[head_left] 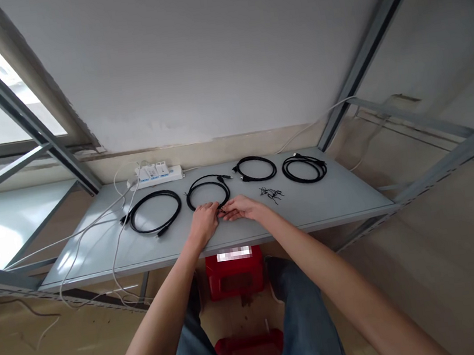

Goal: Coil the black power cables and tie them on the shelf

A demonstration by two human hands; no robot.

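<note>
A black cable (206,183) lies coiled in a loop on the grey shelf, with a plug end at its upper right. My left hand (205,222) is closed on the near side of this coil, its fingertips partly hidden. Close against it, my right hand (239,208) is pinched at the same spot, a thin black tie at its fingertips. Several loose black ties (272,194) lie in a small pile right of my hands. Other coiled black cables rest around: one at left (153,194), one behind to the right (256,158), and one at far right (307,181).
A white power strip (162,179) with plugged-in adapters stands at the shelf's back left. White cords (117,250) run from it over the front edge. Metal uprights (336,110) frame the shelf (312,211). Red stools (235,274) are below, between my legs.
</note>
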